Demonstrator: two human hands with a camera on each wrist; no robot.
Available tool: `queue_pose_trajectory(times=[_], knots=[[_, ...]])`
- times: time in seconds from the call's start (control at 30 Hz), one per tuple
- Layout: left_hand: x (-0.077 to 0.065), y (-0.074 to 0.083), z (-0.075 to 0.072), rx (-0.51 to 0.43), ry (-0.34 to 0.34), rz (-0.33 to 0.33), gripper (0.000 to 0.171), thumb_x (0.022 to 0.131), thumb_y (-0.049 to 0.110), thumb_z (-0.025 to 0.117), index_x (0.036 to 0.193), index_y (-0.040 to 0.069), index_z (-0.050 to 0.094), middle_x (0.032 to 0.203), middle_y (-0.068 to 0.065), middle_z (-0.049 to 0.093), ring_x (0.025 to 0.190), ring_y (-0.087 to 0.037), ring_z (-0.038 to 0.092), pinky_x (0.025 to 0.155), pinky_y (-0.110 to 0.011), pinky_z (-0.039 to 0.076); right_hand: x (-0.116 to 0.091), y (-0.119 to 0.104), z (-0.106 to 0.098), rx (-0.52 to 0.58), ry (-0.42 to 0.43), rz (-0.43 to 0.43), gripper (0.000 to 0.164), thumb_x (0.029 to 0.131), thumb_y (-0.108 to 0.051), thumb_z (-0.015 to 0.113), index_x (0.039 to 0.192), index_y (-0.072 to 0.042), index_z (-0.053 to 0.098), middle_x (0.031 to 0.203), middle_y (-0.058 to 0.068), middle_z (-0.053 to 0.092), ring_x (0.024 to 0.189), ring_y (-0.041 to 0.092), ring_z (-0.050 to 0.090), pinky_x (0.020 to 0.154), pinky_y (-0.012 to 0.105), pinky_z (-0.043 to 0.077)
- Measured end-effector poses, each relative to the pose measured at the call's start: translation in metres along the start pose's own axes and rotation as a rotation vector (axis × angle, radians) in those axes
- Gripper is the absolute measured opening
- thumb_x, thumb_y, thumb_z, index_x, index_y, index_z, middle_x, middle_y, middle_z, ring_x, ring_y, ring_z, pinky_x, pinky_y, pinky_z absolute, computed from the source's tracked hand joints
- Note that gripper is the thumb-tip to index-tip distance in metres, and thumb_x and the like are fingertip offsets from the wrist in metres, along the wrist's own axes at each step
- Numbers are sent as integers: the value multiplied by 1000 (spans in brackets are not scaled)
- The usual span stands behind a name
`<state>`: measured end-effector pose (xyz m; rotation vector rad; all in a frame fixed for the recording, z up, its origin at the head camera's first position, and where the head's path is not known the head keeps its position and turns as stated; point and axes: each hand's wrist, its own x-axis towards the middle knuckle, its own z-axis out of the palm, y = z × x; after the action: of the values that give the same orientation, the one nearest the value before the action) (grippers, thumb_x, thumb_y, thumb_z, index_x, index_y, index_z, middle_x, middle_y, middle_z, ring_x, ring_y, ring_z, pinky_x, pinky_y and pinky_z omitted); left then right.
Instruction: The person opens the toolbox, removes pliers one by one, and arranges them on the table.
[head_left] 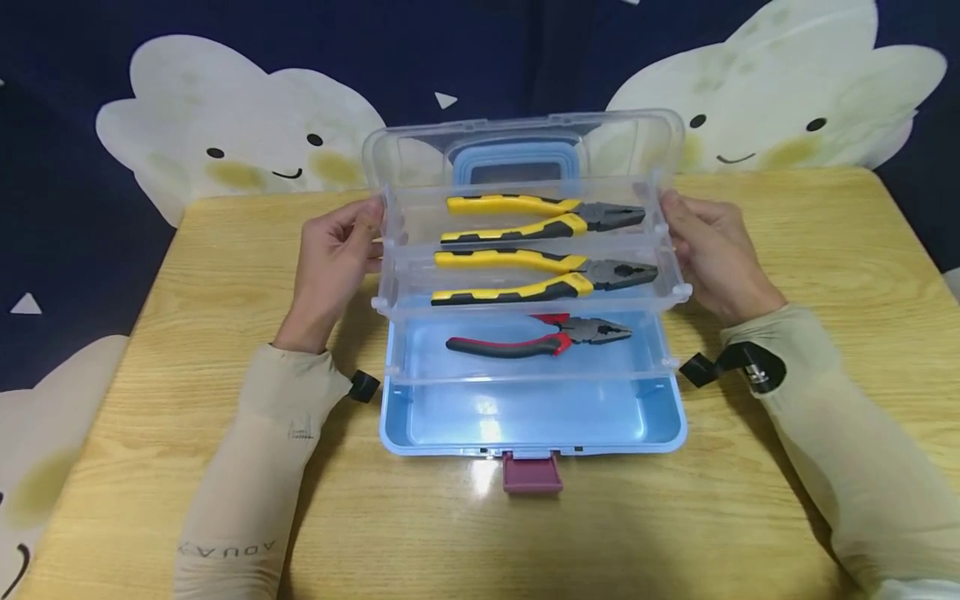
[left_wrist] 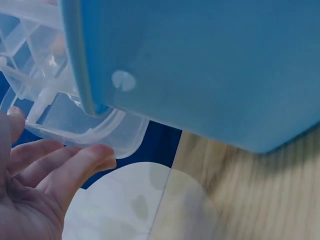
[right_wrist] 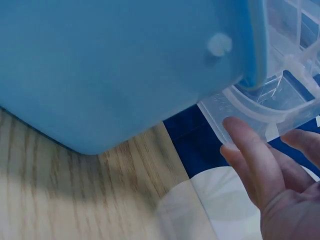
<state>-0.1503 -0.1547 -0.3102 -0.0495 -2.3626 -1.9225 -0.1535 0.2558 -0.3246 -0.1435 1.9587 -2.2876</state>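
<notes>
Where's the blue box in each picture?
Head: the open blue box, in the middle.
Left wrist: its side wall, filling the upper right.
Right wrist: its other side wall, filling the upper left.
Shared landmark: the wooden table beneath it.

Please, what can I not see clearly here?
Red-black pliers: upper handle mostly behind lower clear tray, head view.
Tiny print on left sleeve: too small, head view.
Left hand: cut off by left edge, left wrist view.
Right hand: cut off by right edge, right wrist view.
</notes>
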Motion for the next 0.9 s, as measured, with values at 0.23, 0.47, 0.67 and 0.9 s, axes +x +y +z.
queue_pose_trajectory(times=[0.23, 0.47, 0.67, 0.9], knots=[[2, 1, 2, -4, 39, -43, 40, 105, 37, 59, 121, 4, 77, 96, -3, 81, 76, -8, 79, 68, -26, 65, 3, -1, 4, -26, 59, 48, 41, 100, -42, 66, 112, -6, 80, 86, -1, 77, 68, 8, 69, 57, 25, 60], [1, 4, 4, -24, 69, -82, 42, 103, 39, 63, 119, 2, 77, 85, 2, 80, 74, -11, 79, 66, -25, 64, 4, -1, 5, -9, 90, 101, 44, 98, -45, 68, 117, -6, 79, 105, 1, 81, 92, 14, 76, 73, 29, 65], [-1, 6, 8, 17, 119, -78, 46, 101, 45, 65, 113, 4, 80, 81, 3, 77, 73, -13, 79, 65, -24, 64, 4, -3, 6, -1, 100, 121, 46, 97, -47, 67, 116, -7, 79, 104, 3, 80, 84, 13, 74, 61, 28, 62], [-3, 0, 9, 28, 115, -73, 32, 103, 28, 60, 113, 5, 80, 95, -4, 80, 73, -13, 78, 67, -23, 64, 4, -2, 9, 1, 165, 141, 45, 96, -48, 70, 112, -7, 80, 104, 1, 80, 88, 13, 75, 67, 28, 65]])
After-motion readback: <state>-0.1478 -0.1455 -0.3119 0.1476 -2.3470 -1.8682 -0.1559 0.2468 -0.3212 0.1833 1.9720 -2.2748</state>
